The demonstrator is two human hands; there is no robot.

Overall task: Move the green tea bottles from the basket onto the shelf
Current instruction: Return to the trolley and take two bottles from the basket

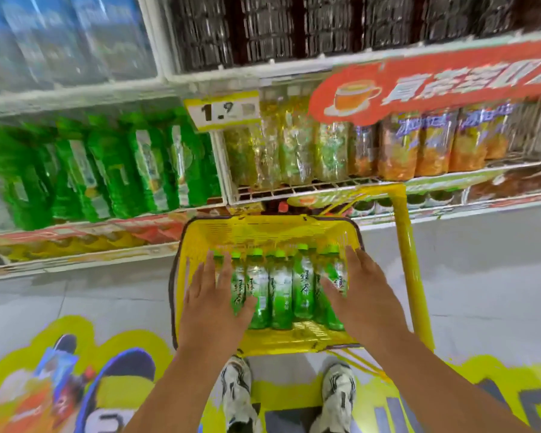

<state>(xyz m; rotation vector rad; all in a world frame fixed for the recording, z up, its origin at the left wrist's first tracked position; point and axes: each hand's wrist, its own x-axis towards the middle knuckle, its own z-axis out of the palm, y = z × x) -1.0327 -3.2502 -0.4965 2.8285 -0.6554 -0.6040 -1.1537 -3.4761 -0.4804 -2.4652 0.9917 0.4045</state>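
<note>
Bottles (280, 289) lay in row in basket (200, 232), caps toward shelf (294, 189). Left hand (214, 295), right hand (361, 292) spread wide over end bottles, gripping nothing. Likely full, heavy, rigid, slick film; best grasped mid-body.

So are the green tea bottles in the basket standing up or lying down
Lying down. The green tea bottles lie side by side on the floor of the yellow basket, green caps pointing toward the shelf.

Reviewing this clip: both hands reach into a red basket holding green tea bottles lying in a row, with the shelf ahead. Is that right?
Not quite: the head view shows the basket is yellow, not red. The left hand and right hand do reach onto the green tea bottles lying in a row, shelf ahead.
</note>
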